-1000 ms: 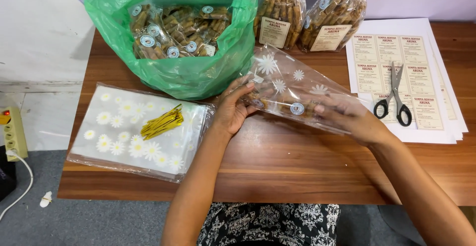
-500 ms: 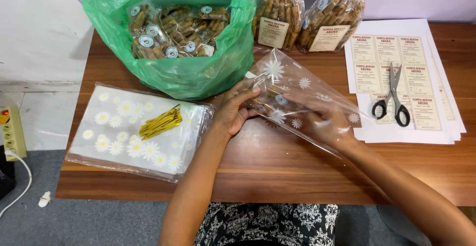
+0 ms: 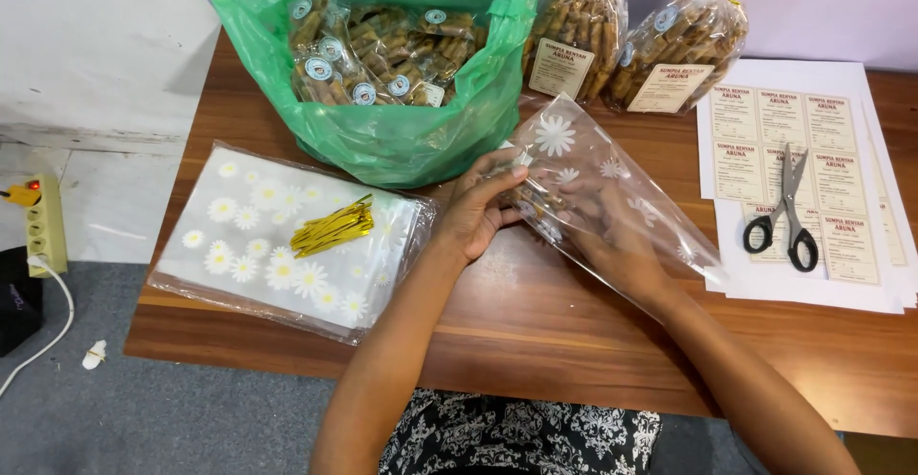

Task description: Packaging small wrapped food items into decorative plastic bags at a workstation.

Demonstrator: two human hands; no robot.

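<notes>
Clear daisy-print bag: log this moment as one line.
left hand: holds clear daisy-print bag end | right hand: inside bag | small snack packet in bag | wooden table

Clear cellophane bag (image 3: 612, 198), white daisy print, at centre. Green plastic sack (image 3: 402, 140) at 12. Gold twist ties (image 3: 332, 227) on daisy-print bag stack (image 3: 249, 245) at 9. Black-handled scissors (image 3: 786, 212) on white label sheets (image 3: 861, 274) at 3. Brown wood table (image 3: 574, 331).

Even, bright light — soft shadows under the arms on the worktop (image 3: 535, 331). Glare on the clear bag (image 3: 612, 188); focus sharp throughout.
</notes>
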